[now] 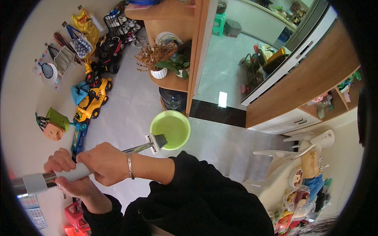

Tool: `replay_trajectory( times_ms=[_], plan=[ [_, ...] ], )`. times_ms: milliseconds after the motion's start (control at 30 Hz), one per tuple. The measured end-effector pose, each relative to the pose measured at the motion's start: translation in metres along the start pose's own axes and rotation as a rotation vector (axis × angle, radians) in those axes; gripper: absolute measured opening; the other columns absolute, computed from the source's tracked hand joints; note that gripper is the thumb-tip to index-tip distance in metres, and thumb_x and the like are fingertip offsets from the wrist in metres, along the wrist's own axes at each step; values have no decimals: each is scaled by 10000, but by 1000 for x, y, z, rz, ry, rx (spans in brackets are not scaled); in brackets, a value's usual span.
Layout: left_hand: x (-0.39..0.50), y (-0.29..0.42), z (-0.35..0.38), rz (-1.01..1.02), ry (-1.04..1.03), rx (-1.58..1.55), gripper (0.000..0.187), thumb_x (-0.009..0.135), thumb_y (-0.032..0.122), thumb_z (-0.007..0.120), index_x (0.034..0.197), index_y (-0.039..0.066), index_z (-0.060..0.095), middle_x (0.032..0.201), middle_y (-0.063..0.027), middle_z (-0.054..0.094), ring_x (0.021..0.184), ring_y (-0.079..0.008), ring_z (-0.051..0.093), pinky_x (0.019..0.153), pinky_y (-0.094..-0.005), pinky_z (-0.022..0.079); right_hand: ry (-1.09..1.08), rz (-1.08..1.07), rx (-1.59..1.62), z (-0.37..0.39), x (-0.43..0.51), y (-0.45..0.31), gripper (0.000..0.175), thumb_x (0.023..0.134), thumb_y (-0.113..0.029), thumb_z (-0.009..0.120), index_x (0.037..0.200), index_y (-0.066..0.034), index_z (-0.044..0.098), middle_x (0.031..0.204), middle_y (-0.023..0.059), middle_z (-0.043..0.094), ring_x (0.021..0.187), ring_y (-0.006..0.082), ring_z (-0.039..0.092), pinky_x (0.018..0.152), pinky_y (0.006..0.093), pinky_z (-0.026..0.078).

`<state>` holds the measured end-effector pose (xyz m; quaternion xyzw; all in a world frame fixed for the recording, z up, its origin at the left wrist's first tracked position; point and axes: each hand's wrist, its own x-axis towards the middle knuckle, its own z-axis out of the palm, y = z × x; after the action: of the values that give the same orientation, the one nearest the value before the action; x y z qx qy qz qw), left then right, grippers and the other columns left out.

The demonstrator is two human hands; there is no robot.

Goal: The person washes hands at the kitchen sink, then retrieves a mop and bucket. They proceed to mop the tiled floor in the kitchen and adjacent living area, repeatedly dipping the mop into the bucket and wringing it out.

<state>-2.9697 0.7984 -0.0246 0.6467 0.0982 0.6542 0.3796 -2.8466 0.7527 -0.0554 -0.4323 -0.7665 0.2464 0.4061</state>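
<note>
Both of my hands are wrapped around the white-and-metal handle [78, 172] of a sponge mop. My right hand [104, 163], with a silver bracelet at its wrist, grips nearer the mop head. My left hand [66, 180] holds the white grip just beside it, toward the handle's end at the left. The metal shaft [140, 148] runs to a white bracket [152, 144] with a dark grey sponge [161, 141]. That sponge overlaps the lower left rim of a light green basin [170, 114] on the floor; whether it touches the basin, I cannot tell.
Behind the basin stands a wooden shelf unit [169, 81] with potted plants [159, 73]. A yellow toy truck [94, 101] and other ride-on toys line the left wall. A dark threshold [217, 112] leads to the kitchen. At the right are a white chair [323, 138] and a loaded table [274, 188].
</note>
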Motion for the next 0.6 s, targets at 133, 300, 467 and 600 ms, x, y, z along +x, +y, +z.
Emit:
replay_trajectory(
  times_ms=[133,300,467,600],
  plan=[
    [6,-14,53,-44,-24,-23,455,880,470,652,889,68,439,732,-10,358,665,-128,353,613,-272,302,346,-23,47,-28,-19,2,410,639,-140,702,981,-40,501,890,126,601,855,332,603,721,429,457],
    [0,-23,93,-26,-57,73,433,898,463,639,913,65,468,731,-15,388,656,-135,366,608,-279,322,497,-2,92,-40,-44,19,396,653,-155,709,984,-60,512,891,103,581,880,290,585,735,400,429],
    [-7,-42,120,-16,-160,80,303,930,342,607,892,80,460,715,-21,402,652,-135,384,602,-270,327,646,15,17,-40,-52,49,363,664,-229,723,948,-95,540,849,60,578,852,256,595,718,388,426],
    [-33,-109,120,-177,-234,94,179,944,192,497,827,95,402,719,-29,391,687,-144,385,640,-304,333,695,173,56,-21,-59,122,339,648,-259,745,915,-144,570,788,26,582,797,241,611,708,395,434]
  ],
)
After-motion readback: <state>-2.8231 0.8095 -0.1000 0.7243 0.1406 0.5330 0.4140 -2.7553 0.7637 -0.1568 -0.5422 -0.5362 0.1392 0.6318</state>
